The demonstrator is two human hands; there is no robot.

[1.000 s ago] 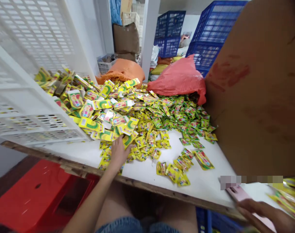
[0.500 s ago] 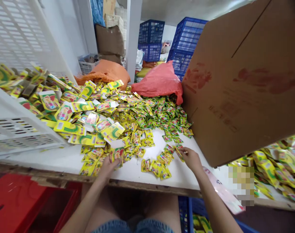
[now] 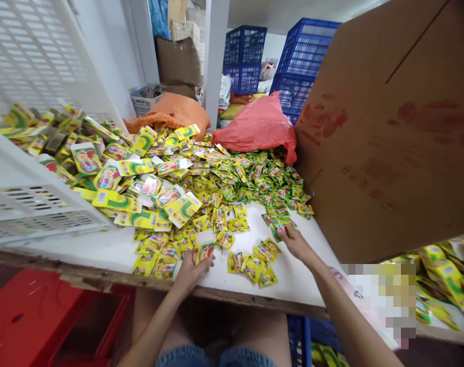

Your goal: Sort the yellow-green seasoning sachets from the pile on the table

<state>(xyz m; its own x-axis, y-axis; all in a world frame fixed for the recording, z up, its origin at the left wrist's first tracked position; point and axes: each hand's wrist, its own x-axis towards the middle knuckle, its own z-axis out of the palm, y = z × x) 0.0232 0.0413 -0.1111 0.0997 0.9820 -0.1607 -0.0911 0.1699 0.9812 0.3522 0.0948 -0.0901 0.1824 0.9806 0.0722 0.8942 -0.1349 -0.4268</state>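
Observation:
My left hand (image 3: pixel 191 269) grips a small yellow-and-green printed box (image 3: pixel 206 251) near the table's front edge; its white end flap stands up. To the right, my right hand (image 3: pixel 298 245) has its fingers pinched on a small green candy packet (image 3: pixel 280 227). Just left of that hand lies a small group of yellow packets (image 3: pixel 252 266) on the white table top (image 3: pixel 216 280). Behind the hands spreads a heap of green packets (image 3: pixel 262 176), with yellow packets (image 3: pixel 151 247) on the left. Open flat boxes (image 3: pixel 140 168) are piled beyond these.
A tipped white plastic crate (image 3: pixel 44 204) stands left, spilling boxes. A large cardboard carton (image 3: pixel 373 137) rises at the right. Orange (image 3: pixel 174 112) and red sacks (image 3: pixel 258 125) lie behind the heap. Blue crates (image 3: pixel 308 51) are stacked farther back. A red stool (image 3: pixel 29 306) is below left.
My left hand has moved right with the box, away from the yellow packets. My right hand has gone from a yellow packet to the green ones. The view has shifted slightly.

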